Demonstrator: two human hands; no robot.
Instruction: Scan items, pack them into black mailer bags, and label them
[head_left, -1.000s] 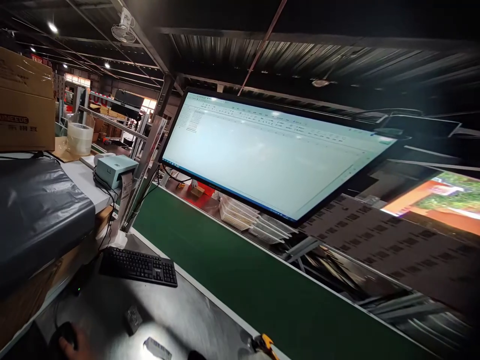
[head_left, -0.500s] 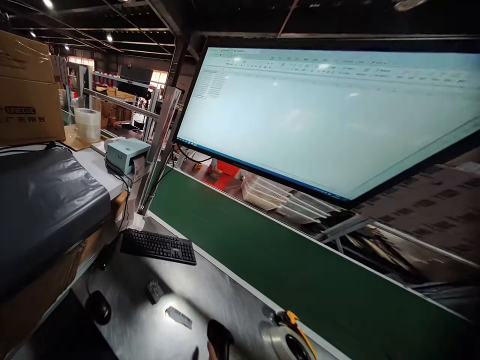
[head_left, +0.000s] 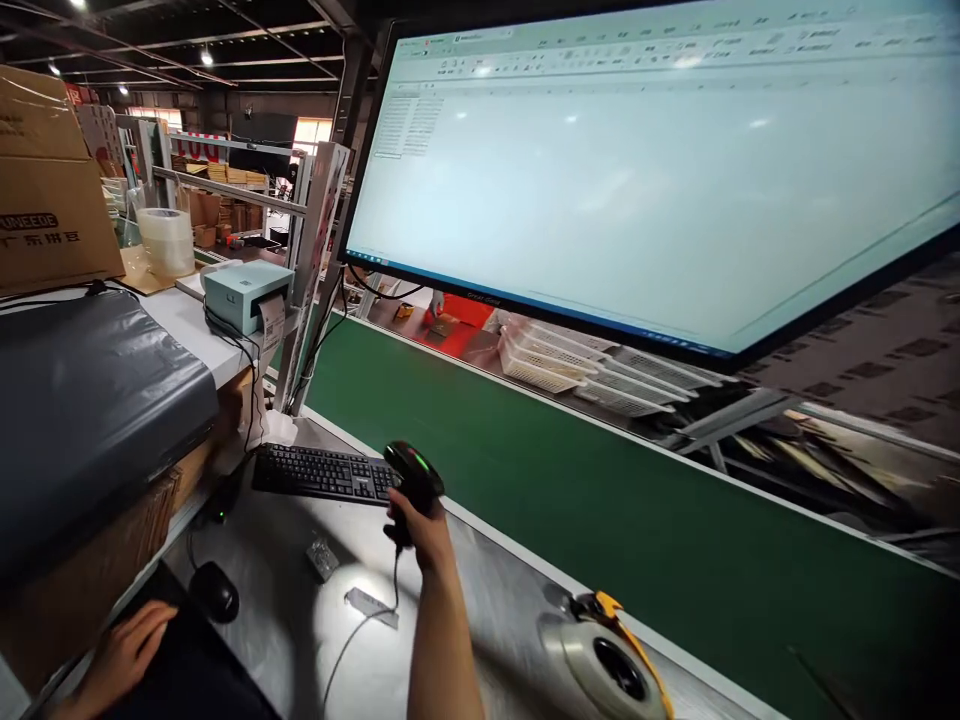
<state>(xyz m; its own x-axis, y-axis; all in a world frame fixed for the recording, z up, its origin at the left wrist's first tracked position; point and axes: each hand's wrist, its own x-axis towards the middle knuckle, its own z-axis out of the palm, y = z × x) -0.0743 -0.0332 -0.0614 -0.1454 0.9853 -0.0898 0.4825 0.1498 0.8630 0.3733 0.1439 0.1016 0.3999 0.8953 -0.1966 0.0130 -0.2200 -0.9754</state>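
Head view shows the right grip (head_left: pixel 424 528) wrapped round the handle of a dark handheld scanner (head_left: pixel 411 468), thumb on the near side, its body lifted in front of the right end of the keyboard (head_left: pixel 322 472) with a green strip glowing on it. The left grip (head_left: pixel 139 645) rests at the lower left, fingers loosely extended side by side, holding nothing that shows, near the mouse (head_left: pixel 215 592). For steady handling, the wrist would best be firm, with the fingers low on the handle and off the scanner's head. The cable (head_left: pixel 358 632) deserves care: it hangs from the handle and passes across a small grey strip (head_left: pixel 371 606), so a sharp pull could drag that along; slack seems to be there. A small packet (head_left: pixel 321 560) lies just beyond the strip. As for edges, a pale rim (head_left: pixel 517 554) divides the metal surface (head_left: pixel 510 610) from the green belt (head_left: pixel 570 500), and the monitor (head_left: pixel 600 200) overhangs beyond, limiting height. A bare stretch of metal between the right forearm and the tape roll (head_left: pixel 577 655) appears to offer the easiest sideways room.
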